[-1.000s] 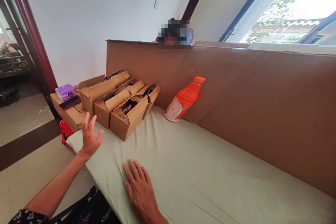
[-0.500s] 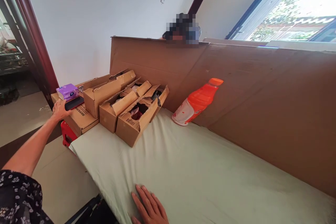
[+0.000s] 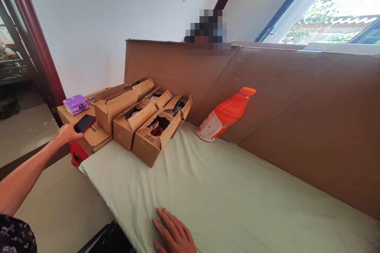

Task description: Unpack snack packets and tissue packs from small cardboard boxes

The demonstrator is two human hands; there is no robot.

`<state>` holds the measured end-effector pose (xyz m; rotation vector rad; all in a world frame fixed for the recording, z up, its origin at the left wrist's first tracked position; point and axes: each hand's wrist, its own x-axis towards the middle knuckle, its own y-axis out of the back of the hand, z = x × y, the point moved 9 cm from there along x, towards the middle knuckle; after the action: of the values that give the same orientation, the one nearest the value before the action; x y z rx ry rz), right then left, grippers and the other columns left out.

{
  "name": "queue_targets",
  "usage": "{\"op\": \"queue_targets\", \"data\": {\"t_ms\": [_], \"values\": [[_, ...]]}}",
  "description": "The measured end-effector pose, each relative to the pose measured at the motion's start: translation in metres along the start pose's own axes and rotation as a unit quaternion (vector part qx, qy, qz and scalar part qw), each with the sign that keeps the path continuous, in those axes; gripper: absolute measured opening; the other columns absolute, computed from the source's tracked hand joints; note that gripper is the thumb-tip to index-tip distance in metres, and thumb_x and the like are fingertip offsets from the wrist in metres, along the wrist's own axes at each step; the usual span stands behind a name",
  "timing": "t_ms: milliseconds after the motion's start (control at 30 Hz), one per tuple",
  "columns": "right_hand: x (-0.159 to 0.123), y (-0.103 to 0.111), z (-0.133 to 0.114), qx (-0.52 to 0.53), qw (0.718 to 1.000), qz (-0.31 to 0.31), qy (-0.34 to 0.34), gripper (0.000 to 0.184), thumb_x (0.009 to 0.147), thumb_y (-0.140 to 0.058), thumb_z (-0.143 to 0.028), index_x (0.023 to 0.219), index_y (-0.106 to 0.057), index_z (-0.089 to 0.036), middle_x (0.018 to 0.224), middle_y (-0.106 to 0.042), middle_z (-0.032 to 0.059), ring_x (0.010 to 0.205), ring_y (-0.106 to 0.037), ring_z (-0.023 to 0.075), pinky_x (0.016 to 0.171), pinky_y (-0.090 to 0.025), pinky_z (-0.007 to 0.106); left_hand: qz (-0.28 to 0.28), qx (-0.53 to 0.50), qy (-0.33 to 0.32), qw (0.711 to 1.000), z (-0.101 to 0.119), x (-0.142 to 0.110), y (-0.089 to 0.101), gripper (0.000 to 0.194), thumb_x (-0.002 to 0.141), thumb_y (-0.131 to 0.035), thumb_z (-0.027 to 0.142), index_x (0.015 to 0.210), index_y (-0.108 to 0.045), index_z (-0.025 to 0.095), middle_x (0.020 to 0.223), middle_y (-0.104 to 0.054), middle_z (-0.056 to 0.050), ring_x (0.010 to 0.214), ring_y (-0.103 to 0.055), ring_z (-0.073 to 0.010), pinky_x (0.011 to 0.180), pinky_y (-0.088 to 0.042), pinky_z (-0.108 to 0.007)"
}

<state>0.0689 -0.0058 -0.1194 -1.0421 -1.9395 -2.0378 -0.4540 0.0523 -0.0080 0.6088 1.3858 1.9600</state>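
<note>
At the far left my left hand point(image 3: 67, 133) grips the near end of a dark smartphone point(image 3: 84, 123), its thumb along the edge. The phone is over the flat cardboard box point(image 3: 99, 136); whether it still touches the box I cannot tell. Behind the phone, on the same box, sits a purple tissue pack point(image 3: 76, 104). My right hand point(image 3: 175, 232) lies palm down on the pale green cloth point(image 3: 237, 193), its fingers stretched out and nothing in it.
Several long, torn-open cardboard boxes point(image 3: 148, 142) stand right of the phone. An orange-capped bottle point(image 3: 227, 114) stands before a tall cardboard panel point(image 3: 297, 110), behind which a person's blurred head point(image 3: 206, 31) shows. A red stool point(image 3: 77, 153) is under the flat box.
My left hand has drawn the smartphone away from the tissue pack, a little toward me, and more of its screen shows. My right hand stays resting on the cloth.
</note>
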Motion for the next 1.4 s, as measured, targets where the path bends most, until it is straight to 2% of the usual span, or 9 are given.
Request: {"op": "queue_targets", "data": {"t_ms": [167, 233, 433, 533, 633, 833, 1000, 1100, 1400], "values": [[0.045, 0.010, 0.021, 0.255, 0.953, -0.009, -0.161, 0.031, 0.099, -0.055, -0.030, 0.124, -0.072, -0.026, 0.134, -0.070, 0.0110, 0.121, -0.067, 0.0278, 0.098, -0.058, 0.043, -0.014, -0.084, 0.039, 0.996, 0.000, -0.077, 0.001, 0.052, 0.066, -0.079, 0.044, 0.108, -0.070, 0.013, 0.096, -0.073, -0.012, 0.107, -0.066, -0.0398, 0.090, -0.053, -0.047], [0.067, -0.007, 0.017, 0.397, 0.885, -0.064, -0.233, 0.033, 0.099, -0.054, -0.038, 0.124, -0.072, -0.025, 0.129, -0.072, 0.0116, 0.115, -0.070, 0.0273, 0.096, -0.058, 0.044, -0.041, -0.147, 0.057, 0.987, 0.003, -0.114, -0.002, 0.065, 0.062, -0.076, 0.050, 0.115, -0.069, 0.012, 0.090, -0.073, -0.011, 0.097, -0.070, -0.0376, 0.082, -0.056, -0.044], [0.116, -0.048, -0.037, 0.697, 0.609, -0.153, -0.347, 0.061, 0.084, -0.066, -0.066, 0.123, -0.068, -0.019, 0.126, -0.071, 0.0168, 0.109, -0.071, 0.0295, 0.081, -0.058, 0.040, -0.134, -0.333, 0.079, 0.930, 0.045, -0.221, -0.023, 0.089, 0.060, -0.072, 0.063, 0.126, -0.064, 0.004, 0.082, -0.070, -0.009, 0.084, -0.071, -0.0295, 0.072, -0.063, -0.043], [0.118, -0.042, -0.046, 0.747, 0.542, -0.106, -0.371, 0.074, 0.084, -0.064, -0.072, 0.133, -0.061, -0.017, 0.129, -0.069, 0.0186, 0.113, -0.069, 0.0290, 0.080, -0.057, 0.038, -0.153, -0.378, 0.071, 0.910, 0.079, -0.255, -0.042, 0.084, 0.058, -0.078, 0.058, 0.124, -0.066, 0.007, 0.098, -0.073, -0.013, 0.091, -0.070, -0.0309, 0.075, -0.063, -0.045], [0.106, -0.024, -0.033, 0.739, 0.564, -0.032, -0.367, 0.067, 0.088, -0.062, -0.068, 0.134, -0.059, -0.020, 0.123, -0.071, 0.0141, 0.110, -0.068, 0.0265, 0.080, -0.056, 0.036, -0.154, -0.405, 0.045, 0.900, 0.116, -0.274, -0.069, 0.073, 0.053, -0.085, 0.050, 0.115, -0.072, 0.013, 0.104, -0.073, -0.011, 0.100, -0.067, -0.0325, 0.081, -0.059, -0.043], [0.058, 0.022, 0.015, 0.583, 0.730, 0.049, -0.354, 0.035, 0.097, -0.053, -0.045, 0.117, -0.066, -0.019, 0.106, -0.072, 0.0054, 0.095, -0.064, 0.0205, 0.090, -0.053, 0.036, -0.201, -0.497, 0.012, 0.844, 0.173, -0.295, -0.124, 0.065, 0.048, -0.095, 0.035, 0.109, -0.076, 0.022, 0.112, -0.072, -0.010, 0.107, -0.064, -0.0313, 0.092, -0.053, -0.038], [0.040, 0.048, 0.033, 0.594, 0.735, 0.028, -0.326, 0.037, 0.100, -0.047, -0.048, 0.115, -0.067, -0.020, 0.092, -0.068, 0.0028, 0.078, -0.060, 0.0177, 0.074, -0.054, 0.031, -0.273, -0.607, 0.041, 0.745, 0.201, -0.291, -0.150, 0.046, 0.069, -0.080, 0.058, 0.091, -0.077, 0.018, 0.098, -0.077, -0.011, 0.102, -0.069, -0.0309, 0.089, -0.056, -0.039], [0.037, 0.053, 0.037, 0.586, 0.746, 0.032, -0.316, 0.041, 0.100, -0.046, -0.051, 0.119, -0.068, -0.021, 0.097, -0.069, 0.0040, 0.085, -0.061, 0.0191, 0.079, -0.054, 0.032, -0.293, -0.646, 0.078, 0.701, 0.210, -0.291, -0.165, 0.039, 0.076, -0.078, 0.053, 0.091, -0.076, 0.017, 0.094, -0.078, -0.009, 0.097, -0.072, -0.0292, 0.086, -0.059, -0.040], [0.010, 0.035, 0.049, 0.528, 0.724, 0.124, -0.427, 0.058, 0.099, -0.050, -0.047, 0.149, -0.047, -0.017, 0.074, -0.061, -0.0015, 0.063, -0.053, 0.0143, 0.063, -0.048, 0.027, -0.293, -0.710, 0.126, 0.628, 0.218, -0.301, -0.188, 0.040, 0.075, -0.085, 0.046, 0.101, -0.076, 0.017, 0.094, -0.080, -0.006, 0.086, -0.076, -0.0255, 0.082, -0.062, -0.037]]}}
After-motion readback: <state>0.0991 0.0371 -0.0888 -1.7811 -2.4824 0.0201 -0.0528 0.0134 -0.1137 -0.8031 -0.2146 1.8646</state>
